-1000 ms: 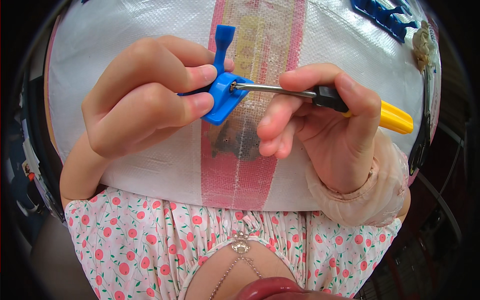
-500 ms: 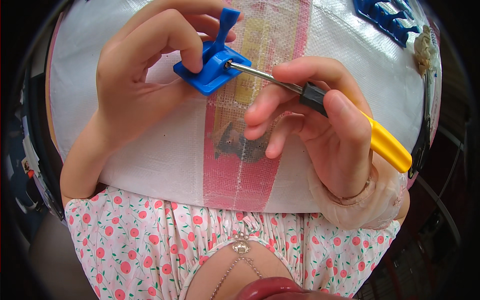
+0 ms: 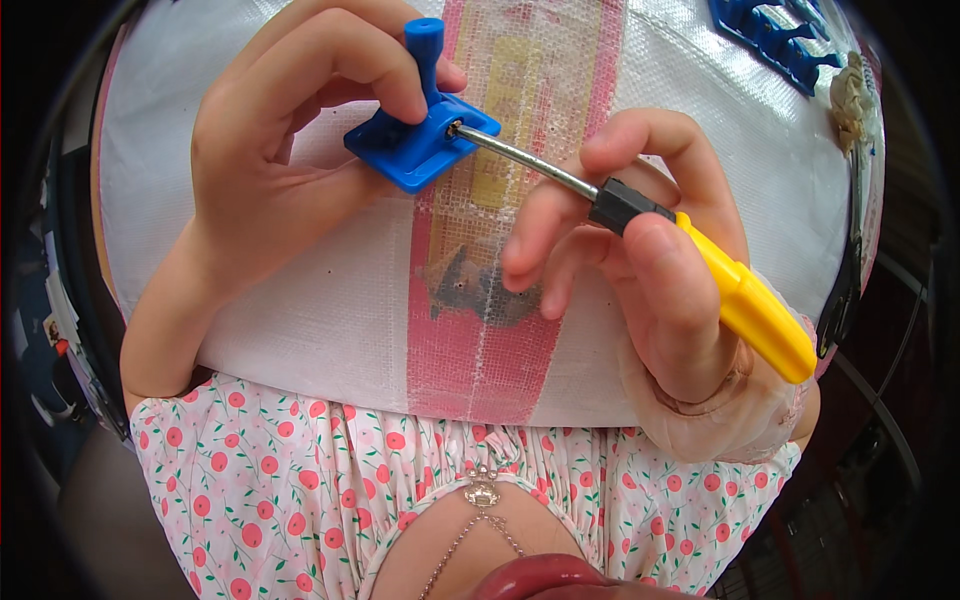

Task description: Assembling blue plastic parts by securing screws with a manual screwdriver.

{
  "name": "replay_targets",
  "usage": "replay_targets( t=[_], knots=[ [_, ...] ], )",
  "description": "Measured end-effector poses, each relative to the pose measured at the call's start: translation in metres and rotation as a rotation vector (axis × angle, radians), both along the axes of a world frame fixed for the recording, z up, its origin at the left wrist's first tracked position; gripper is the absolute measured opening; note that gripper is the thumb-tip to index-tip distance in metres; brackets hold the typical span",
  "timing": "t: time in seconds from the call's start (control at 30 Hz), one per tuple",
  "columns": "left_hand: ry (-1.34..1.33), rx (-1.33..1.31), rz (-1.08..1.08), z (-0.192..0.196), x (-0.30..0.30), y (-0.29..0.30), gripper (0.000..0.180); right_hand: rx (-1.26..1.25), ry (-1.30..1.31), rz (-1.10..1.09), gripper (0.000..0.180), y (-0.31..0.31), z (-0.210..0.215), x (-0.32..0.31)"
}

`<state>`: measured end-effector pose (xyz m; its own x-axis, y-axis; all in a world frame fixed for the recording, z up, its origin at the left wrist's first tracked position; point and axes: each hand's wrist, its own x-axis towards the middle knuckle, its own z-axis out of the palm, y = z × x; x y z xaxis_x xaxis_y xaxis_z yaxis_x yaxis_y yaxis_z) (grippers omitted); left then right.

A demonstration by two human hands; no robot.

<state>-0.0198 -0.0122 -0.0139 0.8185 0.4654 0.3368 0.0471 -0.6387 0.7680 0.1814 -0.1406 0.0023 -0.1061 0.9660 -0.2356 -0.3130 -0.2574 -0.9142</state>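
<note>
My left hand (image 3: 275,150) grips a small blue plastic part (image 3: 415,145), a flat block with an upright peg, held just above the white woven sheet (image 3: 300,320). My right hand (image 3: 650,280) holds a screwdriver (image 3: 640,215) with a yellow and black handle. Its metal shaft slants up to the left, and the tip sits in the right side of the blue part. The thumb presses along the black collar and the fingers curl under the shaft.
The white woven sheet has a pink and yellow printed stripe (image 3: 500,330) down its middle. More blue plastic parts (image 3: 775,40) lie at the far right corner, beside a small pale clump (image 3: 850,100). Dark clutter rings the sheet's edges.
Both hands have risen toward the top of the view. The blue part has turned flatter with its peg upright, and the screwdriver handle has swung down to the right while the tip stays in the part.
</note>
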Motion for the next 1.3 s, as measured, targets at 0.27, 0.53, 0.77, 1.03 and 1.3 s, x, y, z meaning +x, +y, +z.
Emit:
replay_targets(
  t=[0.27,0.53,0.77,1.03,1.3],
  knots=[
    [-0.105,-0.147,-0.044,-0.009,-0.003,0.007,0.038,0.238,-0.140,0.057,0.040,0.001,0.000,0.006],
    [-0.088,-0.209,-0.081,-0.005,-0.004,0.006,0.026,0.424,-0.340,0.149,0.040,0.006,-0.001,0.014],
    [-0.083,-0.200,-0.118,-0.006,-0.001,0.011,0.024,0.545,-0.423,0.201,0.038,0.002,-0.004,0.018],
    [-0.066,-0.185,-0.112,-0.008,-0.003,0.010,0.023,0.575,-0.477,0.233,0.032,0.003,-0.003,0.017],
    [-0.016,-0.169,-0.138,-0.006,-0.008,0.012,0.023,0.646,-0.567,0.219,0.027,0.012,0.001,0.018]
  ],
)
